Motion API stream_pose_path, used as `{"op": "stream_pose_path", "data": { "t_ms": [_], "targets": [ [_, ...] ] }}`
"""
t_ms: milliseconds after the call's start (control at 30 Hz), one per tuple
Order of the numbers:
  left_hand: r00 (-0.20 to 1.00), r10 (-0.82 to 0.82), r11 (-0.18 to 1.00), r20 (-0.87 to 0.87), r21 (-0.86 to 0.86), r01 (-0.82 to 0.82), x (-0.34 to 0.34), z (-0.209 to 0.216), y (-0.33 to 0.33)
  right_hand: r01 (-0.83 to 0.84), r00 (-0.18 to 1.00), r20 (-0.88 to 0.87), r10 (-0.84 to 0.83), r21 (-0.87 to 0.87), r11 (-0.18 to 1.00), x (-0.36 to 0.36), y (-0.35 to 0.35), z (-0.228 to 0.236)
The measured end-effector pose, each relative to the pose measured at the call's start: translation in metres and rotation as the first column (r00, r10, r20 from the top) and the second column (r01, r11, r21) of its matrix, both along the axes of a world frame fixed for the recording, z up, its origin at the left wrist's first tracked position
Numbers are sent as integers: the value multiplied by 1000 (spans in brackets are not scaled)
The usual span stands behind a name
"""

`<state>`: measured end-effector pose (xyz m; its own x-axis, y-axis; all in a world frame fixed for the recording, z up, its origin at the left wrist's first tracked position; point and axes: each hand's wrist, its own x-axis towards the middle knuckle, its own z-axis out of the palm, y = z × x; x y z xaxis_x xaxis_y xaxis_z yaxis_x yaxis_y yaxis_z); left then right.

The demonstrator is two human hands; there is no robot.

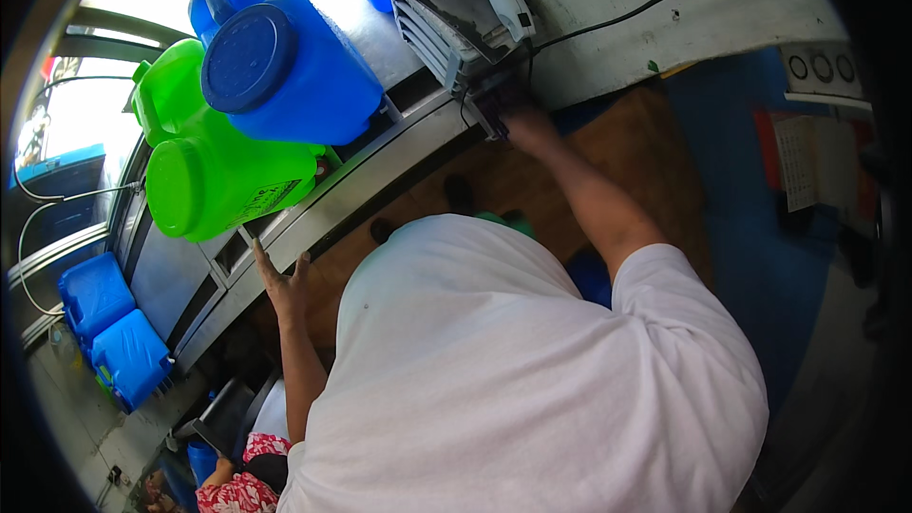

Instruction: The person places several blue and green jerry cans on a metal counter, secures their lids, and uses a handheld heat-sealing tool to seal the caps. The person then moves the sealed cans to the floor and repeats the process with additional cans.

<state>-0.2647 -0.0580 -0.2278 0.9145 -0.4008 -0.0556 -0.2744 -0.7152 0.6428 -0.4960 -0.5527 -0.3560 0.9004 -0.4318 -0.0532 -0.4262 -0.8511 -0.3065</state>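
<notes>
My left hand (283,280) is raised at the counter's front edge, fingers spread, with nothing in it. Just beyond it a bright green water jug (214,180) lies tilted, its round cap facing me. A blue water jug (323,76) with a dark blue cap rests beside it, partly overlapping it. My right arm reaches forward to the counter edge. There my right hand (521,123) is in shadow and blurred, close below a worn slatted grey box (446,14) with a white handle-like piece on it. Its fingers do not show clearly.
The metal counter (380,147) runs diagonally before me. More blue jugs (133,356) stand at the far left. A black cable (655,5) crosses the pale ledge. At the lower left is another person in a red patterned garment (242,489). A wall panel with round fittings (822,66) is at right.
</notes>
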Motion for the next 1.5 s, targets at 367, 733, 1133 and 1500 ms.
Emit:
{"op": "stream_pose_path", "data": {
  "t_ms": [367,733,1133,1500],
  "targets": [
    [999,-52,998,-15,28,53,-19,11,-16,-81,993,-84,79,-24,996,-6,-7,-3],
    [987,-153,988,-48,-20,152,-5,27,-40,208,966,162,-203,-12,978,6,0,28],
    [847,-477,836,-234,-416,356,-25,120,-145,-484,837,494,236,467,740,99,143,262],
    [906,-348,620,-239,-784,32,42,162,-48,-510,833,482,273,475,717,202,220,302]
  ]
}}
